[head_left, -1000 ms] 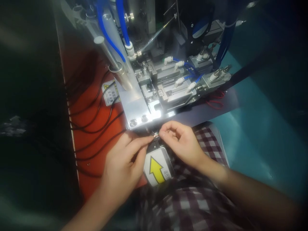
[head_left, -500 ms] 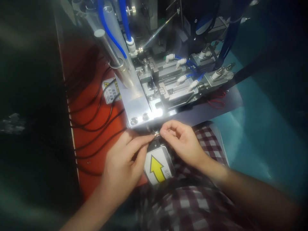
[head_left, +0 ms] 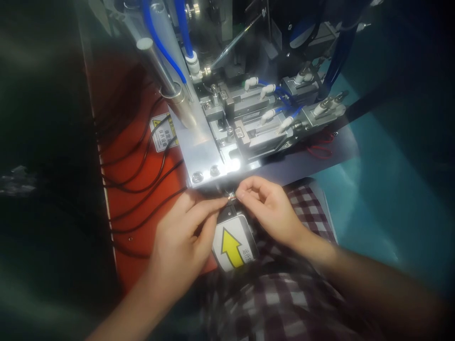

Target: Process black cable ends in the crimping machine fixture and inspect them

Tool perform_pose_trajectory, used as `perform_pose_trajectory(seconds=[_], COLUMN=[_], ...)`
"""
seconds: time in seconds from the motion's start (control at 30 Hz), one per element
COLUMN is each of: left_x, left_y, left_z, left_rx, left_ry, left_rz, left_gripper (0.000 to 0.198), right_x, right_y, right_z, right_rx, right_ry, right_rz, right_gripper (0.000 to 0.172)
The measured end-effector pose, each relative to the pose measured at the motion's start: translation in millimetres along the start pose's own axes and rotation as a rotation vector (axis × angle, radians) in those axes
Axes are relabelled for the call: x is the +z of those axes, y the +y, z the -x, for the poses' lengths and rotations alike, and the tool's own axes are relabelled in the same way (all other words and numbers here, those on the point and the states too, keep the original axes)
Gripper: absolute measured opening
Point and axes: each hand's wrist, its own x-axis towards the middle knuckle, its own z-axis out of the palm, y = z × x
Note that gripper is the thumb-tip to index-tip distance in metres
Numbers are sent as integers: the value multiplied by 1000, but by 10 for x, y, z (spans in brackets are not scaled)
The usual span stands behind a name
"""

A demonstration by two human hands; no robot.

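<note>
A small shiny metal piece [head_left: 232, 196] lies between my fingertips, just below the front edge of the machine's metal plate [head_left: 204, 156]. From the left, the fingertips of my left hand [head_left: 188, 227] close in at this piece; the fingers are pressed together. On the other side my right hand [head_left: 268, 206] has thumb and index finger pinched right beside it, the other fingers curled. The piece is too small to name, and I cannot tell which hand bears it. Under the hands sits a white plate with a yellow arrow [head_left: 231, 246].
Behind the plate stand pneumatic cylinders [head_left: 265, 128] with white fittings and blue tubes [head_left: 165, 52]. A thick metal post [head_left: 159, 71] rises at the left. Black cables [head_left: 142, 189] cross the red base [head_left: 131, 265]. A warning label [head_left: 163, 132] sits near the plate. Checked cloth [head_left: 284, 298] covers my lap.
Both hands keep nearly the same pose at the small metal piece. The whole view has shifted very slightly.
</note>
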Motion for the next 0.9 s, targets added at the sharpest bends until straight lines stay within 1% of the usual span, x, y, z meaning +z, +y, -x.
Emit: perform_pose_trajectory(seconds=[0.23,0.33,0.47,0.6,0.67,0.77,0.9], left_x=[2,-6,-24,-27,-24,-18,-13], left_y=[3,-7,-8,9,14,11,0], left_z=[2,17,24,16,15,20,22], left_rx=[-10,-24,-25,-22,-17,-8,-13], left_ry=[-9,-20,-37,-42,-42,-36,-28], left_rz=[-2,-5,-23,-43,-47,-46,-46], left_gripper=[25,26,26,26,26,25,25], right_x=[7,4,-11,-36,-45,-41,-14], right_y=[-8,-37,-104,-163,-166,-132,-75], right_z=[7,0,-38,-106,-121,-101,-43], right_rx=[-23,-1,98,237,265,214,97], right_ry=[21,16,-6,-92,-125,-121,-46], right_rz=[67,70,46,-33,-79,-121,-108], right_gripper=[13,14,15,17,19,16,15])
